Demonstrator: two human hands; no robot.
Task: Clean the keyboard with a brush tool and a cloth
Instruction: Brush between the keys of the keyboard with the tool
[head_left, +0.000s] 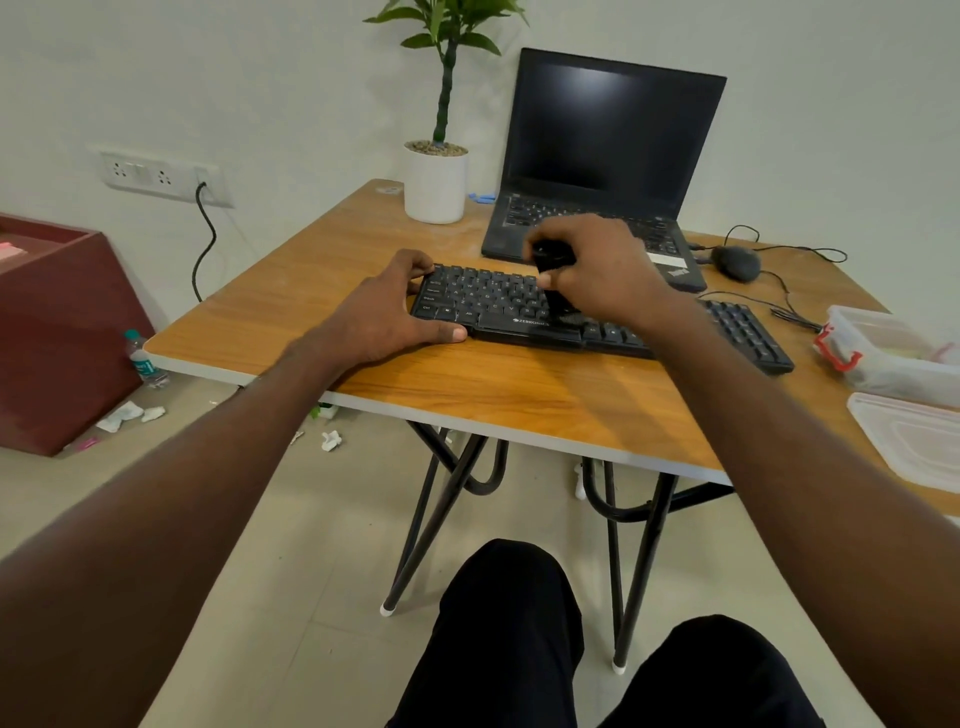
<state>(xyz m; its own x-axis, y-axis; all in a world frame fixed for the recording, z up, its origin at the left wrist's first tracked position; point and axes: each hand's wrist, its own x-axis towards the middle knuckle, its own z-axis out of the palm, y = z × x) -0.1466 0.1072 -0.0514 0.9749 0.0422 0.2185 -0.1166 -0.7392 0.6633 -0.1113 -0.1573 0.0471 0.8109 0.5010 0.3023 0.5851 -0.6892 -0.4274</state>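
Both forearms extend forward from the lower frame corners, bare to the wrist. Left hand (387, 312) lies palm-down, thumb stretched out to the right, fingers (415, 260) curled over an edge at the far side. Right hand (597, 265) is raised higher, knuckles up, fingers wrapped around a dark handle held bristles-down.

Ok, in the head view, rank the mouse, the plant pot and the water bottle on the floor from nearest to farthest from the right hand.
From the right hand, which grips the brush:
1. Mouse, just to its right on the table.
2. Plant pot, to the back left, beside the laptop.
3. Water bottle, far left, down on the floor by the table's corner.
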